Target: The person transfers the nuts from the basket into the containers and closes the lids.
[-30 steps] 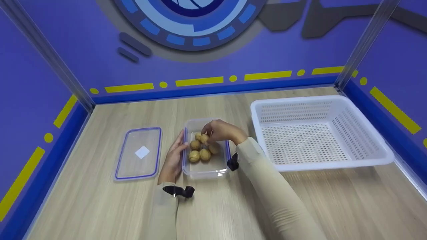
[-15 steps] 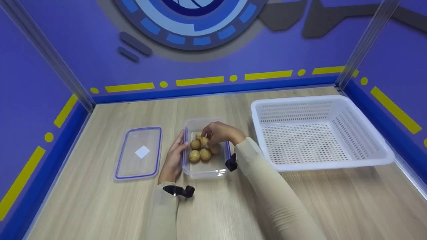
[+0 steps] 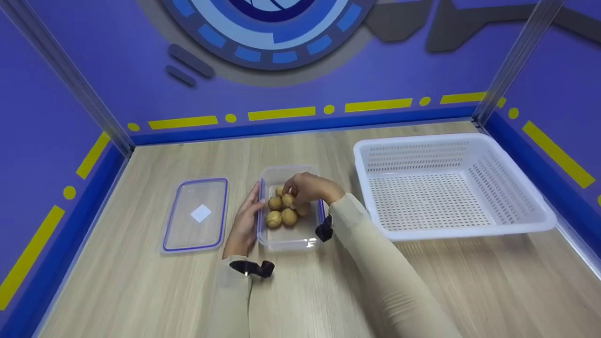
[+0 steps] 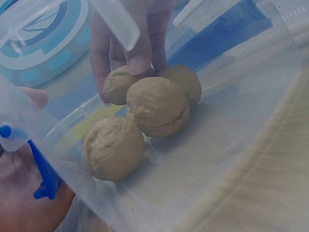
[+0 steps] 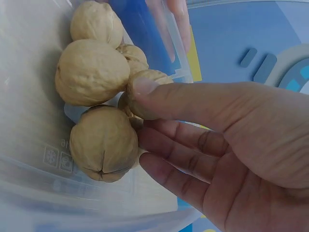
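A clear plastic food container [image 3: 287,244] with a blue seal along its rim stands mid-table, with several walnuts [image 3: 274,218] inside. My left hand [image 3: 243,221] holds its left wall, fingers stretched along the outside and thumb over the rim. Reaching in from the right, my right hand [image 3: 313,187] pinches one walnut [image 5: 138,107] between thumb and fingertips. That nut sits close among the others. In the left wrist view, the right fingers [image 4: 133,36] come down on a nut at the far side, seen through the clear wall.
A clear lid [image 3: 188,234] with a blue seal and a white paper square [image 3: 200,213] lies left of the container. On the right stands a large white perforated basket [image 3: 469,230]. Blue-purple panels [image 3: 281,98] enclose the wooden table [image 3: 141,291] at the back and sides.
My right hand has shifted slightly within the container, its wrist drawing a little to the left. My left hand, the container, the lid and the basket stay in place.
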`<move>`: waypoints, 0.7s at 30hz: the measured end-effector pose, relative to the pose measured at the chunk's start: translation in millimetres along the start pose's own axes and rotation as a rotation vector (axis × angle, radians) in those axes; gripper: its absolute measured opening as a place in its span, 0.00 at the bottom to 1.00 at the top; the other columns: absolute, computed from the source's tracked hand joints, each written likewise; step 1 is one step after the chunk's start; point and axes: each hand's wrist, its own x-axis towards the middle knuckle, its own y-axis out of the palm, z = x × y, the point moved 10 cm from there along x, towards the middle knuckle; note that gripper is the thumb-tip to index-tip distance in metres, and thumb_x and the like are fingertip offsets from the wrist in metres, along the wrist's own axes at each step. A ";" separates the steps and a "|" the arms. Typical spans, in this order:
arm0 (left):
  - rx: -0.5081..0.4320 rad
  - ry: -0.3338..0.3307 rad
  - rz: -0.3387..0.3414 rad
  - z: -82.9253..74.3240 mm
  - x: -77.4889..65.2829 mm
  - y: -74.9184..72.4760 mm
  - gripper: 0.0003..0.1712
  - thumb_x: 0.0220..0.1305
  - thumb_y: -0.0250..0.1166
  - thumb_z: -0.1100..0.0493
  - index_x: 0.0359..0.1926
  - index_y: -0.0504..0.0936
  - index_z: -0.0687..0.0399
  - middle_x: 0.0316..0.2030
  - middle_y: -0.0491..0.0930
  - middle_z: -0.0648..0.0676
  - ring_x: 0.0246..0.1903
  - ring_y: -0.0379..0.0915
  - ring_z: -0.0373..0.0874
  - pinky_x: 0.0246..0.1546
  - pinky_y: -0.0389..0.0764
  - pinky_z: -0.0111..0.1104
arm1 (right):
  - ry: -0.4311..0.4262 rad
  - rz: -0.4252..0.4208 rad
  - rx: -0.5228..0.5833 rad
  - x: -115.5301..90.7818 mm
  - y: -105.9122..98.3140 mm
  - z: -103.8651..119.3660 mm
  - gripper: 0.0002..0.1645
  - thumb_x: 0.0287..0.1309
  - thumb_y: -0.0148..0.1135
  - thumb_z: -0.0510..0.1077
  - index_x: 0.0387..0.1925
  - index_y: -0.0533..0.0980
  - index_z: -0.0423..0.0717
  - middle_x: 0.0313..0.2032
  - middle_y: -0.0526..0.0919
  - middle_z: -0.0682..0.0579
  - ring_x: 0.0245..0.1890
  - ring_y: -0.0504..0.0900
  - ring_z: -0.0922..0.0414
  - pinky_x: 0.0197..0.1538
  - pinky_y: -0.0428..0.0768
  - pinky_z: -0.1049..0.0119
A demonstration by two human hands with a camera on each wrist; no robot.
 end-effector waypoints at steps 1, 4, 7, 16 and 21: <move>-0.004 -0.002 0.002 -0.1 0.1 0.1 0.37 0.69 0.44 0.68 0.76 0.44 0.55 0.77 0.33 0.55 0.76 0.23 0.48 0.76 0.29 0.39 | -0.002 -0.001 -0.006 0.0 -0.2 0.5 0.26 0.46 0.65 0.32 0.52 0.80 0.44 0.41 0.84 0.45 0.34 0.77 0.58 0.40 0.80 0.67; -0.013 -0.006 0.006 -0.2 0.4 0.4 0.37 0.69 0.44 0.68 0.76 0.43 0.55 0.77 0.33 0.54 0.76 0.23 0.48 0.76 0.29 0.39 | -0.005 0.002 -0.022 0.1 0.1 1.6 0.27 0.46 0.64 0.33 0.53 0.79 0.43 0.41 0.85 0.45 0.34 0.77 0.58 0.40 0.80 0.66; -0.018 -0.007 0.009 -0.1 0.7 0.5 0.37 0.69 0.43 0.69 0.76 0.43 0.54 0.77 0.33 0.54 0.76 0.23 0.48 0.76 0.30 0.39 | -0.006 0.009 -0.034 0.4 1.0 2.4 0.27 0.47 0.64 0.33 0.53 0.79 0.43 0.43 0.84 0.44 0.36 0.77 0.57 0.43 0.81 0.65; -0.016 -0.009 -0.011 1.1 0.9 -1.0 0.37 0.68 0.44 0.68 0.75 0.45 0.54 0.77 0.35 0.54 0.76 0.25 0.49 0.76 0.31 0.40 | -0.018 0.012 -0.021 -0.5 0.9 2.8 0.28 0.48 0.63 0.32 0.55 0.78 0.42 0.46 0.85 0.43 0.45 0.82 0.51 0.50 0.82 0.60; -0.027 -0.019 -0.023 2.2 0.9 -1.9 0.37 0.68 0.46 0.68 0.75 0.46 0.52 0.77 0.36 0.52 0.76 0.26 0.48 0.76 0.32 0.39 | -0.030 0.016 0.001 -1.1 0.9 2.4 0.28 0.47 0.61 0.31 0.54 0.78 0.41 0.46 0.86 0.43 0.47 0.83 0.50 0.51 0.82 0.61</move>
